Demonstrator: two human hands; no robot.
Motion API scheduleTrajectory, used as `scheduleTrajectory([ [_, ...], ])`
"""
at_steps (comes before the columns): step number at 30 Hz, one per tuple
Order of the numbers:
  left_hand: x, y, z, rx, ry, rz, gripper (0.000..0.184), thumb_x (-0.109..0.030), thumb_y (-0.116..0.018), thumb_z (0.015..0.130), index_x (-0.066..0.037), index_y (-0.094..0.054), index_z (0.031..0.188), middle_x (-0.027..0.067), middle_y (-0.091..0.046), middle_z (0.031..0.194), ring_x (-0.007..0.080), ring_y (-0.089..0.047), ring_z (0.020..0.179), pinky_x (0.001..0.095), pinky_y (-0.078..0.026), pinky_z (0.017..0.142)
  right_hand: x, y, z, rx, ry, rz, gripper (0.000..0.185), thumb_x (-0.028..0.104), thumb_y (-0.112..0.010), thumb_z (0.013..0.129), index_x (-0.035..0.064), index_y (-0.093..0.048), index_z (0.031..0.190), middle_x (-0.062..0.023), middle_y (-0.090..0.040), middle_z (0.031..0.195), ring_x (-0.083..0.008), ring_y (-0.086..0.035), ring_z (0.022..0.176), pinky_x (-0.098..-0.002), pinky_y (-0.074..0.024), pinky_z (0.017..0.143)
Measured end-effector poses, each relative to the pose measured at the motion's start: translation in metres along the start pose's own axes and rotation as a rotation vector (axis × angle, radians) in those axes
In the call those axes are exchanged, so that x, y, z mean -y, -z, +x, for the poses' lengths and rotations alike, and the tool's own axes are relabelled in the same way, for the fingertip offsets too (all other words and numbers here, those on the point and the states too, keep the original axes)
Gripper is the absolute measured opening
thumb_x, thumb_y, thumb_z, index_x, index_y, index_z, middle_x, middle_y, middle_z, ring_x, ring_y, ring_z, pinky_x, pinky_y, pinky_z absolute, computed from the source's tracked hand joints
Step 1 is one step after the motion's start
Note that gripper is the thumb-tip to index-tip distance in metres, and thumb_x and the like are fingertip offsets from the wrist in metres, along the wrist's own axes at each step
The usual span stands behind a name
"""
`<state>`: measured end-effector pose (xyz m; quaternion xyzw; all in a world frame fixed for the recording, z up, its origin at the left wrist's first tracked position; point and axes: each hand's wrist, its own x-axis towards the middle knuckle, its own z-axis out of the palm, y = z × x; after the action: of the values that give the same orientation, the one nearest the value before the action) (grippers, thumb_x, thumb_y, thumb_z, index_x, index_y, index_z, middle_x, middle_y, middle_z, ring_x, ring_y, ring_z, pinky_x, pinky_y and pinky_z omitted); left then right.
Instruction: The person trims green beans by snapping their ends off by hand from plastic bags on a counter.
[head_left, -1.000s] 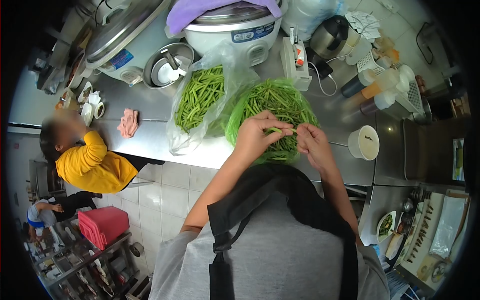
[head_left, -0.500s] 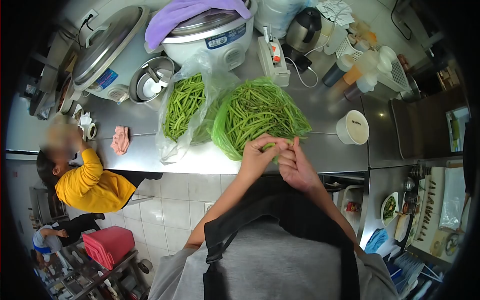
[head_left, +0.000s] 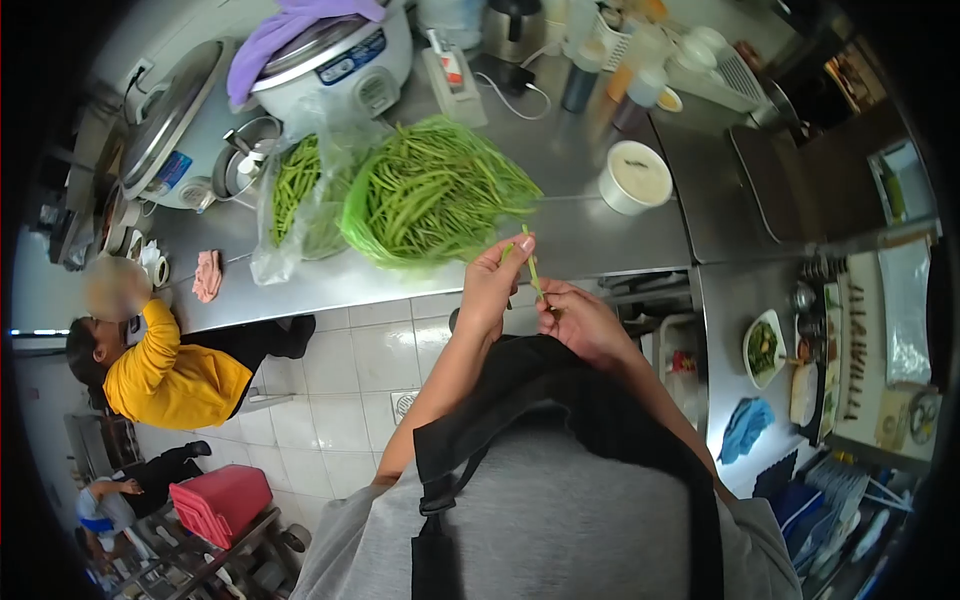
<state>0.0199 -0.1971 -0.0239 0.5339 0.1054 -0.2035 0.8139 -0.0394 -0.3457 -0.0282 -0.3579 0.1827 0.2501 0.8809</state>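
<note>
My left hand (head_left: pixel 488 288) is closed, its thumb and fingers pinching a green bean (head_left: pixel 533 268) by the upper end. Another bit of green shows beside its fingers. Below and to the right, my right hand (head_left: pixel 585 322) is closed too, fingertips on the bean's lower end. Both hands are just in front of the steel counter's edge. Beyond them a green plastic bag (head_left: pixel 357 222) lies open, heaped with green beans (head_left: pixel 440 190). Left of it is a clear plastic bag (head_left: pixel 268 258) with more beans. A white tub (head_left: pixel 630 200) with small dark bits inside stands to the right.
Two large rice cookers (head_left: pixel 330 75) (head_left: pixel 175 130), a metal pot (head_left: pixel 228 175) and a power strip (head_left: pixel 452 85) line the counter's back. Squeeze bottles (head_left: pixel 582 80) stand back right. A pink cloth (head_left: pixel 207 275) lies left. A person in yellow (head_left: pixel 175 370) sits at the left.
The view has turned right, so the counter's things appear farther left. My hands have drawn back from the green bag and moved apart, with the bean now showing between them.
</note>
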Motion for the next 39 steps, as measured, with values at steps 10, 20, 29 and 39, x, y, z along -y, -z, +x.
scheduleTrajectory([
  [10, 0.076, -0.053, -0.05, -0.009, 0.038, 0.095, 0.032, -0.035, -0.068, 0.085, -0.008, -0.068, 0.101, -0.006, -0.058, 0.08, 0.0003, -0.037, 0.061, 0.0182, -0.029, 0.053, -0.005, 0.054, -0.087, 0.137, -0.058, -0.278, 0.026, 0.024, -0.043, 0.098, 0.0009, -0.055, 0.101, -0.0001, -0.041, 0.071, -0.0097, -0.036, 0.062, -0.0237, -0.0334, 0.06],
  [20, 0.091, -0.059, -0.081, 0.015, -0.291, 0.221, 0.011, -0.015, -0.065, 0.088, -0.006, -0.058, 0.089, -0.0022, -0.061, 0.09, 0.0042, -0.051, 0.079, 0.0206, -0.042, 0.076, -0.003, 0.111, -0.091, 0.004, 0.107, 0.143, 0.02, 0.024, -0.049, 0.094, 0.0055, -0.052, 0.088, -0.0006, -0.044, 0.07, -0.0097, -0.037, 0.059, -0.0242, -0.0323, 0.058],
  [29, 0.047, 0.036, 0.011, -0.358, -0.541, 0.0, 0.021, -0.027, -0.043, 0.097, -0.007, -0.051, 0.096, 0.0042, -0.052, 0.07, 0.0155, -0.048, 0.059, 0.0328, -0.044, 0.058, 0.012, 0.093, -0.078, 0.063, -0.042, 0.3, 0.004, 0.009, -0.045, 0.085, 0.0096, -0.049, 0.085, 0.0, -0.041, 0.065, -0.0098, -0.034, 0.052, -0.0246, -0.0306, 0.05],
  [39, -0.025, 0.104, 0.09, -0.679, -0.71, 1.589, 0.029, -0.038, -0.07, 0.078, -0.019, -0.068, 0.1, 0.0142, -0.064, 0.067, 0.0329, -0.062, 0.064, 0.0418, -0.047, 0.057, 0.025, 0.087, -0.047, 0.213, -0.034, 0.321, 0.013, 0.011, -0.037, 0.089, 0.0142, -0.044, 0.078, 0.0065, -0.028, 0.054, -0.0063, -0.022, 0.043, -0.0223, -0.0191, 0.038],
])
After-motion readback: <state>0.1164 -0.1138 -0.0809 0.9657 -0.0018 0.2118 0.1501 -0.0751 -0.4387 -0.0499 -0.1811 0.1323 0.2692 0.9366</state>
